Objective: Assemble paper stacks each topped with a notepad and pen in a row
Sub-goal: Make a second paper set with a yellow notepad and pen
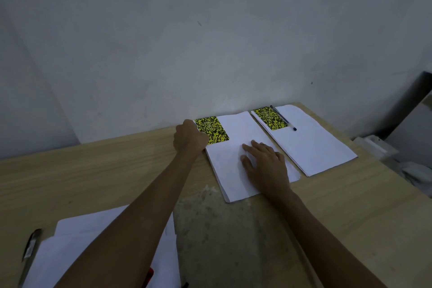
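Far stack: the right-hand paper stack [311, 145] looks finished, with a yellow-and-black notepad [270, 118] at its far corner and a pen [282, 117] lying just beside the pad on the paper.
Near stack: the second paper stack [233, 170] sits just left of the first, edges near but apart; it has its notepad [212, 130] on the far left corner, and I see no pen on it.
Still to do: I judge this stack wants a pen, and more stacks may follow, since loose paper [102, 252] lies near the front edge of the table [93, 170] with a spare pen [30, 250] at its left.
Left hand: the left hand [189, 138] is at the notepad's left edge, fingers curled; whether they pinch the pad or only the paper's corner I cannot tell.
Right hand: the right hand [265, 162] lies flat on the second stack, fingers spread and straight, pressing the sheets down.
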